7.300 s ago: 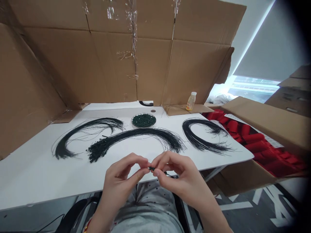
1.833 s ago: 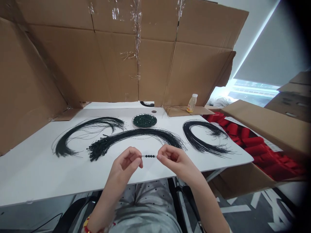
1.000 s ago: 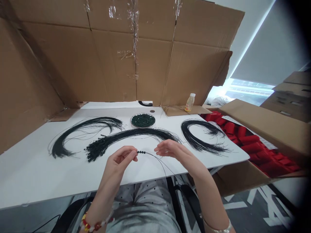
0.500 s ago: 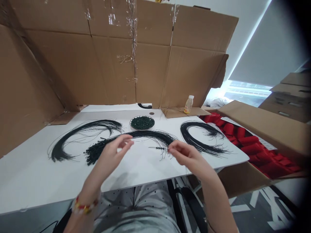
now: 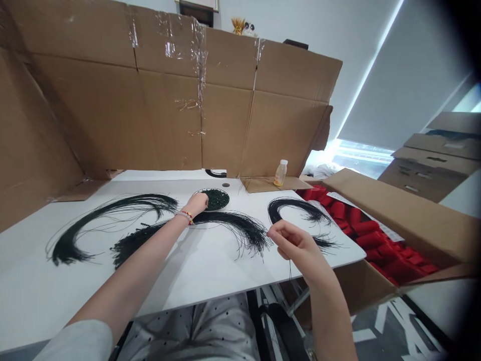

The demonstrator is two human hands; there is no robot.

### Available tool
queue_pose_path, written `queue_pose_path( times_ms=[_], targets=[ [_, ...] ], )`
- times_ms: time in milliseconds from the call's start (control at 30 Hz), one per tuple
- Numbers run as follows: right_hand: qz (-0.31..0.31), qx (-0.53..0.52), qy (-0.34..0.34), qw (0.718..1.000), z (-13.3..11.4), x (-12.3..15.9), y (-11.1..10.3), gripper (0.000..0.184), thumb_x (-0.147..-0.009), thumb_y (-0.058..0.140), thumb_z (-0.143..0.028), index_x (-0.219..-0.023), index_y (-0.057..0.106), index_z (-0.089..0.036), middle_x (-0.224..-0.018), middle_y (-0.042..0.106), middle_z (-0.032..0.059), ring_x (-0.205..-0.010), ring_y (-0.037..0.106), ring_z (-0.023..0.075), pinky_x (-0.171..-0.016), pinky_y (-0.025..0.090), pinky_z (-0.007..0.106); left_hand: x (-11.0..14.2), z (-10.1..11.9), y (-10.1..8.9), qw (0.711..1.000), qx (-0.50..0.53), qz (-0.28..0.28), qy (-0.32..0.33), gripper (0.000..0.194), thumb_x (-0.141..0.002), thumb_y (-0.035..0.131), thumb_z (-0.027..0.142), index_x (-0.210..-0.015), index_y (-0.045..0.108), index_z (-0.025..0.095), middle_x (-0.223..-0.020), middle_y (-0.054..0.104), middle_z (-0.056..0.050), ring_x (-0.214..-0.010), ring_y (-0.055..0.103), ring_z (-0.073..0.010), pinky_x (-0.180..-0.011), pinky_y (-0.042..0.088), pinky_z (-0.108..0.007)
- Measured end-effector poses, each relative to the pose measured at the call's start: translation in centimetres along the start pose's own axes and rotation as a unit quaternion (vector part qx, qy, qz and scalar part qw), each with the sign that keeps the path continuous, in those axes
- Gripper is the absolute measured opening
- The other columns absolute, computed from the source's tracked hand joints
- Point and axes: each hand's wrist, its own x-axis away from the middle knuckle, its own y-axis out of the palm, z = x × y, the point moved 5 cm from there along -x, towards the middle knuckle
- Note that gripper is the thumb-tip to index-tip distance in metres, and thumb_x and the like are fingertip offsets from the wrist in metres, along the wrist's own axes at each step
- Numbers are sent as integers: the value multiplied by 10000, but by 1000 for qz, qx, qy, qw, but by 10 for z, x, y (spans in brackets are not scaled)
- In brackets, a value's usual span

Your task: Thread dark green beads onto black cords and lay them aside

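Note:
My left hand (image 5: 197, 203) reaches forward over the middle cord bundle, its fingers at the edge of a shallow bowl (image 5: 227, 199) of dark green beads. Whether those fingers hold a bead is hidden. My right hand (image 5: 295, 245) is pinched closed on a thin black cord (image 5: 289, 265), which hangs below it. Three long bundles of black cord curve across the table. The middle one (image 5: 240, 228) ends in a beaded, tangled mass (image 5: 130, 248) at the left. Another bundle (image 5: 67, 253) lies further left, and a third (image 5: 280, 206) lies near my right hand.
The white table (image 5: 210, 273) stands before tall cardboard sheets (image 5: 169, 115) taped together. A small plastic bottle (image 5: 280, 173) stands on a cardboard flap (image 5: 259, 184) at the back. To the right, an open carton (image 5: 406, 215) holds many red items.
My left hand has stretched forward to the bead bowl, and my right hand has moved slightly right. The whole view has tilted, bringing more of the wall above the cardboard into sight.

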Motion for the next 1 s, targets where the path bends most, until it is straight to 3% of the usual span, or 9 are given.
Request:
queue_pose_path(
  times_ms=[167, 300, 400, 467, 567, 667, 767, 900, 1000],
  targets=[
    [13, -11, -3, 1000, -4, 0, 1, 390, -870, 754, -547, -798, 632, -183, -617, 348, -71, -550, 248, 92, -505, 169, 262, 0, -1, -6, 998, 55, -7, 2, 339, -982, 661, 343, -1284, 639, 190, -1314, 658, -105, -1091, 681, -263, -909, 594, -469],
    [36, -27, -11, 999, -5, -2, 2, 388, -864, 748, -552, -798, 622, -191, -617, 349, -75, -541, 239, 90, -508, 171, 263, 24, 20, -10, 990, 137, 3, 28, 324, -981, 663, 345, -1255, 649, 171, -1270, 676, -96, -1060, 691, -258, -887, 600, -464],
    [42, -39, -17, 998, -4, -5, 4, 386, -858, 754, -546, -787, 619, -191, -612, 345, -78, -537, 237, 86, -507, 173, 263, 71, 45, -7, 973, 222, -12, 67, 206, -945, 710, 327, -1041, 708, 145, -1040, 743, -59, -913, 719, -214, -815, 609, -405],
    [42, -48, -17, 998, -3, -5, 8, 368, -862, 758, -527, -790, 628, -190, -612, 354, -76, -539, 245, 87, -506, 177, 264, 112, 63, -7, 953, 289, -27, 90, 180, -846, 793, 339, -885, 738, 172, -878, 775, -44, -847, 735, -215, -791, 604, -343],
    [25, -36, -18, 999, -3, -2, 17, 328, -873, 761, -487, -794, 642, -192, -616, 376, -69, -550, 273, 94, -506, 189, 268, 169, 82, -14, 924, 372, -3, 90, 281, -841, 762, 451, -986, 749, 211, -995, 802, -69, -918, 745, -217, -814, 597, -317],
    [-14, -15, -25, 999, -8, 2, 31, 309, -892, 745, -457, -779, 633, -192, -625, 386, -64, -566, 298, 102, -516, 204, 273, 204, 90, -24, 878, 473, 51, 60, 259, -796, 817, 440, -933, 764, 227, -954, 800, -48, -883, 729, -181, -801, 580, -262],
    [-38, -8, -21, 999, -11, 4, 40, 301, -914, 722, -442, -781, 620, -191, -643, 392, -60, -581, 312, 107, -528, 212, 278, 218, 91, -26, 824, 562, 67, 28, 154, -739, 879, 330, -818, 794, 229, -809, 773, -11, -776, 690, -137, -748, 557, -203],
    [-67, 1, -16, 998, -11, 6, 46, 279, -935, 708, -431, -825, 628, -188, -651, 370, -63, -591, 310, 109, -532, 223, 273, 222, 93, -29, 801, 593, 72, 31, 84, -752, 866, 283, -769, 804, 228, -728, 732, 11, -715, 647, -111, -709, 536, -167],
    [-95, -25, -23, 995, -10, 9, 53, 229, -935, 720, -410, -983, 648, -198, -680, 396, -63, -610, 334, 111, -549, 260, 264, 228, 96, -31, 795, 599, 94, 29, 65, -752, 859, 258, -744, 801, 227, -750, 739, 11, -723, 651, -115, -714, 538, -171]
  ],
)
